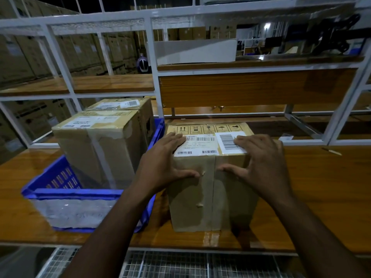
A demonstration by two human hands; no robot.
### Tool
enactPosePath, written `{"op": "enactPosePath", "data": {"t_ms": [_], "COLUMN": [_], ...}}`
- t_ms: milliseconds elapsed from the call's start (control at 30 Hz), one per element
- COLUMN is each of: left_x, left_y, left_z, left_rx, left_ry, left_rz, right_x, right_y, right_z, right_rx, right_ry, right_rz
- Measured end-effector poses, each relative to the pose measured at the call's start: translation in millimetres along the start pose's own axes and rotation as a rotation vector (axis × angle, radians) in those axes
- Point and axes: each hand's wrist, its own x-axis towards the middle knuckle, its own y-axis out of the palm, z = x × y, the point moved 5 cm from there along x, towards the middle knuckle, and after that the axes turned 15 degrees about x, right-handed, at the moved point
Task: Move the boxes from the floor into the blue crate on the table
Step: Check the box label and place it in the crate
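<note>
Both hands were on the carton, and that was the whole story of this moment. Left hand (160,167) lay spread across the upper left edge of the taped cardboard box (210,177), fingers flat over the top by the barcode label, thumb stretched along the front face. Right hand (259,167) mirrored it on the upper right edge, fingers draped over the white shipping label, thumb reaching in toward the centre seam. Neither hand curled round anything; they pressed from both sides, which looked like the sensible way to steady a tall carton with no handles.

That box stood upright on the wooden table (321,187), directly under the hands, not yet in the crate. Just to the left of the left hand sat the blue crate (60,189), its near wall touching or almost touching the box; which, the view could not settle. Two more boxes already stood inside it, the nearer one (96,145) up against the far one (128,107), leaving open space at the near end. That gap seemed to be the landing spot, so the box had probably been set beside it for a short lift over the rim.
</note>
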Motion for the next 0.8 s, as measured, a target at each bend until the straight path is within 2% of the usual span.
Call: {"op": "enactPosePath", "data": {"t_ms": [200,300,367,433,500,567,667,800], "left_x": [-2,-22,-43,-66,-89,-109,-125,-127], "left_y": [-1,12,33,61,95,127,157,157], "left_z": [-1,9,22,29,29,26,28,28], "left_rx": [-0.055,-0.266,-0.454,-0.558,-0.594,-0.593,-0.597,-0.574], "left_ry": [-0.007,-0.107,-0.247,-0.326,-0.342,-0.346,-0.358,-0.374], "left_rz": [-0.044,-0.124,-0.107,-0.017,0.139,0.274,0.288,0.242], "right_x": [2,-22,-49,-82,-112,-138,-162,-168], "right_y": [-1,6,12,30,59,87,111,109], "right_z": [4,1,-10,-27,-41,-54,-67,-71], "right_rx": [0.072,0.236,0.42,0.601,0.671,0.662,0.714,0.704], "right_ry": [0.015,0.05,0.217,0.495,0.709,0.832,0.917,0.901], "right_rz": [-0.05,-0.127,-0.217,-0.247,-0.14,0.036,0.189,0.244]}}
